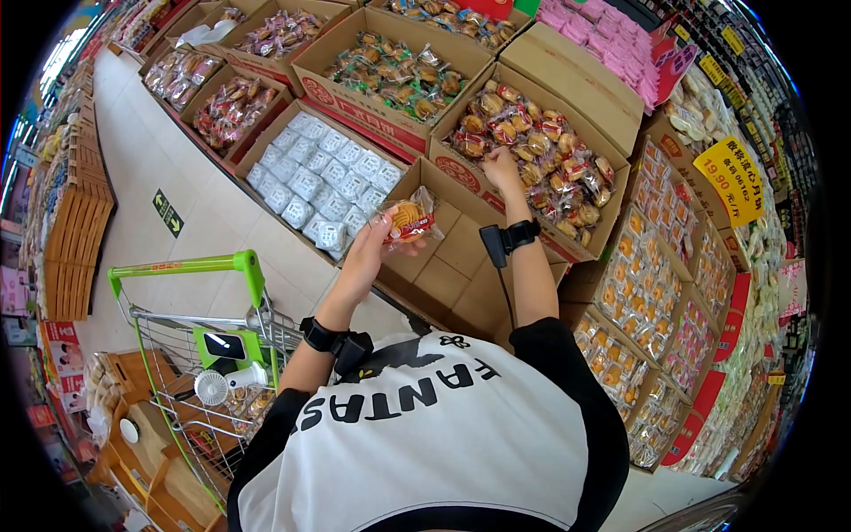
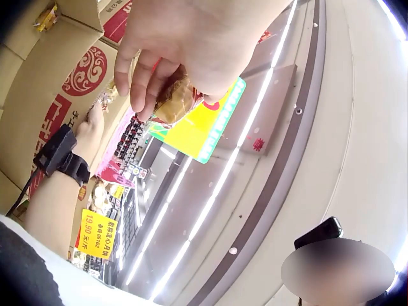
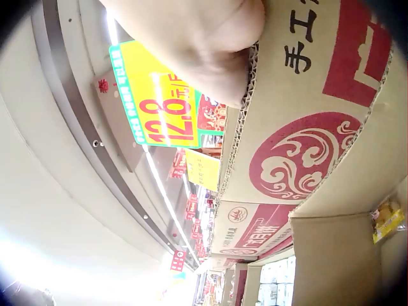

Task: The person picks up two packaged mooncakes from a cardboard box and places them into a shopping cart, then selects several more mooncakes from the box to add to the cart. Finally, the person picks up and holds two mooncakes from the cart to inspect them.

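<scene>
My left hand (image 1: 365,253) grips a mooncake in a clear and red wrapper (image 1: 409,217), held above a cardboard box. In the left wrist view, the fingers curl round this mooncake (image 2: 176,102). My right hand (image 1: 503,170) reaches over the near wall of a box of wrapped mooncakes (image 1: 536,133), its fingers bent down among the packets. In the left wrist view, a shiny wrapper (image 2: 106,98) shows at its fingertips; I cannot tell whether they pinch it. The box rim hides those fingertips in the right wrist view, where the palm (image 3: 210,44) shows.
Directly before me stands a low-filled cardboard box (image 1: 452,257). White wrapped packets (image 1: 306,182) fill a box to its left, and green-wrapped pastries (image 1: 394,75) lie behind. A shopping cart (image 1: 186,266) with a small fan stands at left. Trays of packed pastries (image 1: 638,275) line the right.
</scene>
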